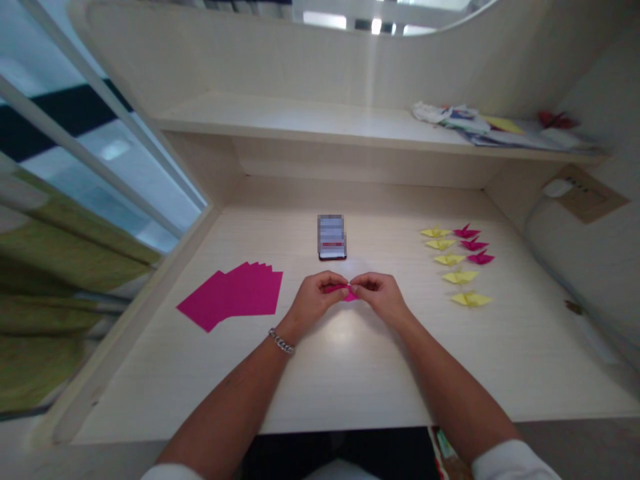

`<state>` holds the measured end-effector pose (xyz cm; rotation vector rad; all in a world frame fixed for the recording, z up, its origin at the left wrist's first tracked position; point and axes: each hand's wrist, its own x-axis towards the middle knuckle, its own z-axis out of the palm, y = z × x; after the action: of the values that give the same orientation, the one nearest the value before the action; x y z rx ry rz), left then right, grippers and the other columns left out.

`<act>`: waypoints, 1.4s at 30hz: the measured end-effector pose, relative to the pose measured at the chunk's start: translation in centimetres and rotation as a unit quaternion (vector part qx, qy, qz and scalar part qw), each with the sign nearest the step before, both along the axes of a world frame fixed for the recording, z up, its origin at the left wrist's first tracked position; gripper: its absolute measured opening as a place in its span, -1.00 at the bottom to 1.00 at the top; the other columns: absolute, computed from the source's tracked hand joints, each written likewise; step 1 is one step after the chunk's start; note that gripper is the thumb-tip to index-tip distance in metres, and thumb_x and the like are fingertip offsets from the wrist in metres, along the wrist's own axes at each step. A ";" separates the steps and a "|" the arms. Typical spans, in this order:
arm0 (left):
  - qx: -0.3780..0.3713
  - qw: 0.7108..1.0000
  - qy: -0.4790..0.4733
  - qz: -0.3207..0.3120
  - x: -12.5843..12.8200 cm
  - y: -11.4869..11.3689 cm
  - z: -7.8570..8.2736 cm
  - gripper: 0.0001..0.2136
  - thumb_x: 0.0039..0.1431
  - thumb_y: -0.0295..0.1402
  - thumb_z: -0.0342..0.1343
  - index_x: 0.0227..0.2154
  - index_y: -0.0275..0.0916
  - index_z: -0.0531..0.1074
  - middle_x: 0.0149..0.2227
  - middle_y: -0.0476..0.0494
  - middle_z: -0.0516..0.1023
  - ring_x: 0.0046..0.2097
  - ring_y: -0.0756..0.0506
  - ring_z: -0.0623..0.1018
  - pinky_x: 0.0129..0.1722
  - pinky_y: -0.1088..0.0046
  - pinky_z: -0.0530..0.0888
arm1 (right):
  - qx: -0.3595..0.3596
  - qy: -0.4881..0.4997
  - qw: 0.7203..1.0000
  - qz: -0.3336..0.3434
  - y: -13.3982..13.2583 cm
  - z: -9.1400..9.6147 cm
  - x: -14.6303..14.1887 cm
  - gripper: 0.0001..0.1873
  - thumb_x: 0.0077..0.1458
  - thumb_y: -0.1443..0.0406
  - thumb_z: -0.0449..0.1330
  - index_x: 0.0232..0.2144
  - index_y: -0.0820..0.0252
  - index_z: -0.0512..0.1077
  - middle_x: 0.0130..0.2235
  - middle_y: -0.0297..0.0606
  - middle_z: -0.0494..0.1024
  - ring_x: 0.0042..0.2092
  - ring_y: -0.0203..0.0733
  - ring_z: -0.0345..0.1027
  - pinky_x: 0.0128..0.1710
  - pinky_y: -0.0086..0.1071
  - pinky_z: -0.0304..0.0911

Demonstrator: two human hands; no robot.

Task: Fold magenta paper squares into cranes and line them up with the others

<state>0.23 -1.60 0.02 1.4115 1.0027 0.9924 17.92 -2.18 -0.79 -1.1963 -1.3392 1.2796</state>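
Working over a pale counter point(350, 380), with forearms slanting inward from its near edge. Having fanned magenta sheets point(245, 293) lying flat off to the left, overlapping one another, near the left hand point(314, 299). Holding that hand opposite the right hand point(383, 293), with thumbs and bent fingers pinching narrowly, fingertips almost meeting. Facing a phone point(332, 235) lying screen up just beyond, a little left of the fingertips, with its long axis pointing away. Having five yellow paper birds point(449, 260) lining up in a column on the right, well apart from the right hand, yet nearer to it than to the left. Also having three magenta paper birds point(475, 245) sitting just beside the farthest three yellow ones, on the outer side. Pinching, directly between both hands, a small folded magenta piece point(351, 296), with neither hand standing nearer. Seemingly turning on that placement: gripping from left and right, with the long axis apparently running crosswise from hand to hand, and a bit showing below the thumbs toward the near edge. Covering most of it with fingers, thus hiding the exact folds.
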 end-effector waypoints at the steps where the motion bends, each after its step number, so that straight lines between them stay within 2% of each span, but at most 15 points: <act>1: 0.000 1.000 0.005 0.002 0.0 0.0 0.0 -0.84 -0.03 -0.35 0.24 -0.37 -0.30 0.50 -0.34 -0.17 0.58 -0.31 -0.06 0.56 -0.23 0.37 0.50 | 0.006 -0.006 1.000 -0.001 -0.1 0.0 0.0 -0.82 -0.13 0.26 0.30 -0.41 0.22 0.54 -0.39 -0.21 0.59 -0.37 -0.20 0.43 -0.30 -0.33 0.32; 4: -0.001 1.000 0.007 0.014 0.0 0.1 -0.1 -0.84 -0.02 -0.32 0.23 -0.39 -0.30 0.50 -0.37 -0.17 0.58 -0.33 -0.07 0.55 -0.26 0.37 0.51 | 0.017 -0.013 1.000 -0.007 -0.2 0.1 -0.2 -0.82 -0.13 0.25 0.30 -0.40 0.21 0.53 -0.38 -0.21 0.59 -0.35 -0.19 0.44 -0.29 -0.32 0.33; 9: 0.004 0.999 -0.011 0.046 0.0 0.3 -0.2 -0.84 -0.06 -0.36 0.26 -0.40 -0.30 0.46 -0.40 -0.13 0.56 -0.36 -0.05 0.55 -0.30 0.40 0.50 | 0.004 0.031 0.999 -0.012 -0.3 0.2 -0.5 -0.74 -0.15 0.25 0.31 -0.33 0.19 0.47 -0.41 -0.25 0.57 -0.39 -0.21 0.43 -0.34 -0.36 0.31; 15: 0.009 0.998 -0.023 0.061 0.1 0.2 -0.2 -0.82 -0.07 -0.40 0.26 -0.40 -0.28 0.39 -0.43 -0.07 0.52 -0.37 -0.03 0.54 -0.33 0.45 0.48 | 0.007 0.056 0.998 -0.014 0.0 -0.1 -0.9 -0.75 -0.17 0.24 0.32 -0.38 0.18 0.43 -0.43 -0.29 0.52 -0.41 -0.25 0.39 -0.37 -0.39 0.28; 17: 0.019 0.997 -0.017 0.068 0.2 0.1 -0.4 -0.82 -0.06 -0.40 0.25 -0.39 -0.27 0.37 -0.43 -0.06 0.51 -0.37 -0.03 0.54 -0.34 0.46 0.48 | 0.000 0.031 1.000 -0.005 0.0 -0.2 -0.9 -0.75 -0.15 0.20 0.31 -0.37 0.19 0.44 -0.42 -0.28 0.52 -0.40 -0.25 0.38 -0.36 -0.38 0.27; 20: 0.026 0.997 -0.008 0.075 0.4 0.0 -0.7 -0.82 -0.05 -0.41 0.23 -0.38 -0.26 0.34 -0.43 -0.05 0.51 -0.36 -0.03 0.54 -0.36 0.47 0.47 | 0.011 -0.059 0.998 0.008 -0.1 -0.2 -0.8 -0.78 -0.07 0.16 0.26 -0.44 0.21 0.45 -0.45 -0.29 0.51 -0.42 -0.26 0.34 -0.39 -0.39 0.23; 23: 0.015 0.997 -0.004 0.081 0.4 0.0 -0.8 -0.79 -0.07 -0.42 0.24 -0.38 -0.25 0.33 -0.45 -0.04 0.52 -0.39 -0.03 0.55 -0.38 0.47 0.47 | 0.038 -0.138 0.990 0.014 -0.3 0.1 -0.8 -0.81 -0.01 0.19 0.20 -0.49 0.20 0.45 -0.49 -0.32 0.48 -0.45 -0.29 0.26 -0.44 -0.42 0.16; 25: 0.002 0.997 -0.012 0.077 0.4 0.0 -0.6 -0.78 -0.09 -0.44 0.24 -0.37 -0.25 0.32 -0.47 -0.03 0.53 -0.41 -0.04 0.56 -0.38 0.47 0.47 | 0.046 -0.152 0.987 0.020 -0.3 0.3 -0.8 -0.83 0.00 0.21 0.19 -0.50 0.19 0.44 -0.50 -0.34 0.47 -0.46 -0.30 0.24 -0.45 -0.43 0.13; 28: -0.019 0.997 -0.037 0.064 0.3 0.0 -0.1 -0.76 -0.09 -0.45 0.24 -0.33 -0.26 0.32 -0.49 -0.04 0.56 -0.43 -0.04 0.56 -0.38 0.46 0.47 | 0.029 -0.121 0.992 0.024 -0.2 0.3 -0.9 -0.85 -0.02 0.23 0.20 -0.52 0.20 0.44 -0.51 -0.34 0.45 -0.46 -0.30 0.25 -0.45 -0.43 0.14; 34: -0.053 0.996 -0.058 0.031 0.0 0.3 0.0 -0.70 -0.07 -0.47 0.20 -0.21 -0.29 0.37 -0.48 -0.07 0.57 -0.44 -0.03 0.55 -0.39 0.46 0.45 | -0.069 0.013 0.995 0.064 0.2 -0.2 -0.7 -0.84 -0.08 0.23 0.23 -0.48 0.25 0.46 -0.53 -0.32 0.47 -0.50 -0.30 0.31 -0.43 -0.40 0.24; 38: -0.056 0.997 -0.042 0.026 -0.2 0.6 -0.5 -0.71 -0.05 -0.44 0.18 -0.20 -0.30 0.39 -0.47 -0.08 0.56 -0.41 -0.04 0.55 -0.39 0.45 0.45 | -0.093 0.026 0.993 0.062 0.3 -0.6 -0.6 -0.82 -0.08 0.22 0.24 -0.48 0.26 0.47 -0.54 -0.30 0.48 -0.52 -0.31 0.32 -0.44 -0.39 0.26; 42: -0.027 0.999 -0.002 0.045 -0.2 0.7 -0.7 -0.74 -0.07 -0.44 0.20 -0.25 -0.30 0.40 -0.45 -0.09 0.56 -0.40 -0.05 0.55 -0.38 0.45 0.44 | -0.108 0.019 0.993 0.049 0.3 -0.9 -0.6 -0.79 -0.06 0.20 0.22 -0.46 0.27 0.47 -0.54 -0.30 0.48 -0.52 -0.30 0.33 -0.44 -0.38 0.26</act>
<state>0.07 -0.86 -0.65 1.3288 1.0898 1.0249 17.32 -1.89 -1.71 -1.2596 -1.2695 1.5413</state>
